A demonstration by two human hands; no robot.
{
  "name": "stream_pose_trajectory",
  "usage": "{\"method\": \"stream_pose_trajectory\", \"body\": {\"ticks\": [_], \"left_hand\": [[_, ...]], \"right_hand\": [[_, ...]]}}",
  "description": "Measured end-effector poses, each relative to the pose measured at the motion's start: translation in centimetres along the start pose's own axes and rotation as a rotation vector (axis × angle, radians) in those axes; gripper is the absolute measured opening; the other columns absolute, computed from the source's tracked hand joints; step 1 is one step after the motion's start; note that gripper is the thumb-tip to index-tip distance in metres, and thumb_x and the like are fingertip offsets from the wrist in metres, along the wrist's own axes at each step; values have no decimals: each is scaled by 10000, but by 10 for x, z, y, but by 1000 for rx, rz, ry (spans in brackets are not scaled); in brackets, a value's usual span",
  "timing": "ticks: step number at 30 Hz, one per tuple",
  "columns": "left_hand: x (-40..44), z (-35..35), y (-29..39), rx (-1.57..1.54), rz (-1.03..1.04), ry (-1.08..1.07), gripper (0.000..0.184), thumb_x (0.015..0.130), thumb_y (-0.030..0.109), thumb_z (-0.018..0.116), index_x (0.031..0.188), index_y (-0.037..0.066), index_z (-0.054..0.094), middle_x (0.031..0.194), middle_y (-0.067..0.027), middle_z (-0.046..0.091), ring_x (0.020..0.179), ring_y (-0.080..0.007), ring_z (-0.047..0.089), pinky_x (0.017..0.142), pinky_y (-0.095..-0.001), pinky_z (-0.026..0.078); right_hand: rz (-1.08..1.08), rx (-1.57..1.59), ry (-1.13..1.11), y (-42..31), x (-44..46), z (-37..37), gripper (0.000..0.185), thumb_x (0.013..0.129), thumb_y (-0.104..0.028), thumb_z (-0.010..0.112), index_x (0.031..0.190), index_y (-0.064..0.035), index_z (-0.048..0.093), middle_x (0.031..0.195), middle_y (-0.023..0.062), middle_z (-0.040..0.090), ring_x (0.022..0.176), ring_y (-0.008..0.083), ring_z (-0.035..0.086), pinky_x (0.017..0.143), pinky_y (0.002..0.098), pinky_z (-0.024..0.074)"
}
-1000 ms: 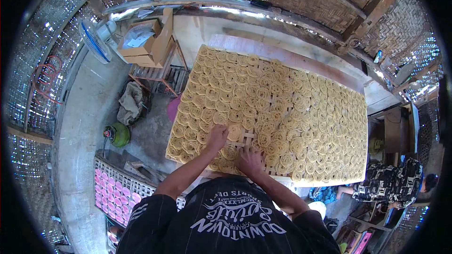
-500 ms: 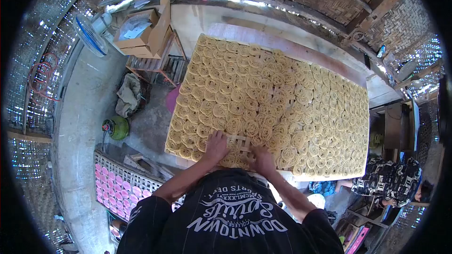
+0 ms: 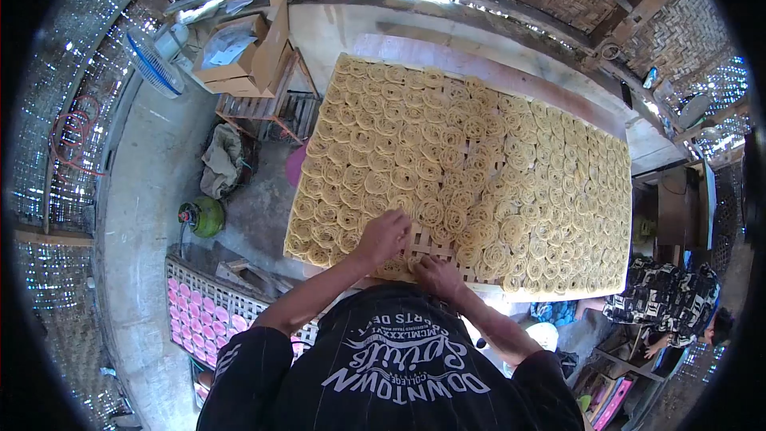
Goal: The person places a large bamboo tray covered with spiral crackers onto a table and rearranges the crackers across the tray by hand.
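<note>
Rows of pale yellow noodle-like coils (image 3: 375,181) cover a wide woven bamboo tray (image 3: 441,252). Near its front edge, bare slats show between my two hands. My left hand (image 3: 384,238) is over the coils just left of that gap, fingers curled together and pointing away from me; what they hold, if anything, is hidden. Lower and to the right, my right hand (image 3: 439,278) bends its closed fingers down at the tray's near edge, beside the slats. Its fingertips are hidden too. Around the middle of the tray, the coils lie overlapped and looser than on the left.
On the left stand a fan (image 3: 152,64), a cardboard box (image 3: 239,60) on a small bench and a green gas cylinder (image 3: 207,217). A rack with pink discs (image 3: 195,315) is at lower left. Another person (image 3: 662,303) in a patterned shirt is at the right.
My left hand has moved right and slightly away from me, across the slats' left side. My right hand has shifted slightly nearer me, its fingers more curled. The view has shifted slightly.
</note>
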State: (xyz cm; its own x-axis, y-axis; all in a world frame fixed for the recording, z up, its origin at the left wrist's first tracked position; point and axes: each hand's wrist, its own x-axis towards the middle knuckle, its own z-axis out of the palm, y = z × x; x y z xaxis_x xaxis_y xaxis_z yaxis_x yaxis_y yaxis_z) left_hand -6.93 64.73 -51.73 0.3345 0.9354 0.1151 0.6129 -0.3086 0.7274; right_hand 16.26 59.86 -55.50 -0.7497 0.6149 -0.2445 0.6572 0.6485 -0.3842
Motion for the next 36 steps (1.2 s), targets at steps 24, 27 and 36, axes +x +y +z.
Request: {"method": "stream_pose_trajectory", "body": {"ticks": [24, 27, 36], "left_hand": [[-93, -17, -35, -293, -582, 264, 233, 937, 228, 608, 1016, 17, 665, 936, -176, 644, 901, -325, 648, 807, -422, 525], [-93, -12, -21, -547, -853, 177, 259, 942, 228, 607, 1033, -8, 662, 850, -204, 634, 836, -338, 661, 760, -420, 528], [-113, 15, -18, 10, -654, 278, 329, 807, 293, 745, 1034, 59, 702, 971, -134, 646, 879, -314, 656, 787, -424, 533]], "right_hand": [[277, 502, 220, -43, 49, -19, 319, 773, -340, 750, 930, -71, 679, 919, 108, 632, 882, 304, 615, 758, 412, 505], [625, 932, 162, -20, 43, -33, 315, 781, -305, 743, 1001, -84, 701, 955, 108, 641, 899, 307, 617, 772, 418, 505], [47, 61, 468, -20, 72, -43, 378, 788, -319, 740, 1081, -85, 692, 1032, 120, 628, 975, 325, 597, 851, 449, 480]]}}
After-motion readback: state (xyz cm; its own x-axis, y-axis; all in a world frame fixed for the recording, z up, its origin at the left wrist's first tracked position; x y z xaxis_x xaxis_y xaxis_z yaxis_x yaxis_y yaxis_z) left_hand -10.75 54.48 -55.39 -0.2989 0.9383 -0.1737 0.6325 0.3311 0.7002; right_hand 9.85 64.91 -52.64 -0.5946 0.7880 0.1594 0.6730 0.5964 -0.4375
